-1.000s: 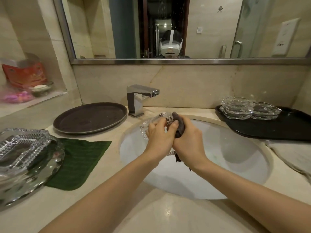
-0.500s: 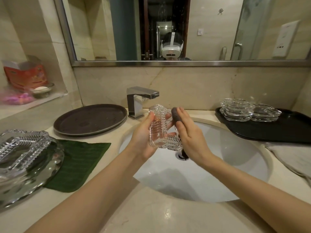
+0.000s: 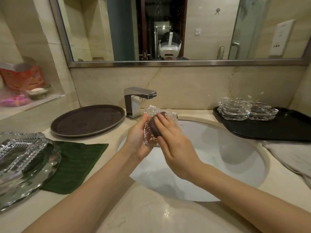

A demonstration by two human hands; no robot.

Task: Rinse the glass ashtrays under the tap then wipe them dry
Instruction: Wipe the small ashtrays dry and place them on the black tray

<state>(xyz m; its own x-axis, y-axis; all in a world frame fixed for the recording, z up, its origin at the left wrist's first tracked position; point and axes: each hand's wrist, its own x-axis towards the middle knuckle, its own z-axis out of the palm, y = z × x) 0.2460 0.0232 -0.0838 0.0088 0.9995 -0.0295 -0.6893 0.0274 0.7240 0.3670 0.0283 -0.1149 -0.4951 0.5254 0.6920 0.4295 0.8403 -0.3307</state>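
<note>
Head view: left hand (image 3: 137,140) grips one ashtray (image 3: 152,130) over the sink (image 3: 235,165), right hand (image 3: 175,145) presses a dark cloth (image 3: 155,127) on it; wiping underway, stacks (image 3: 234,109) remain.

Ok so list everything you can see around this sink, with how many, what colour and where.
ashtray in hand: 1, clear glass, held on edge over the basin
dark cloth: 1, dark brown, pressed on that ashtray
tap: 1, chrome, behind the basin
basin: 1, white, centre
round tray: 1, dark brown, left of the tap
green cloth: 1, flat on the counter, left
large glass pieces: stacked, clear, far left; count unclear
black tray: 1, right
stacked ashtrays: two piles, clear, on the black tray
grey cloth: 1, right counter edge
red box: 1, wall niche
mirror: 1, above
left hand: holds the ashtray
right hand: presses the dark cloth
</note>
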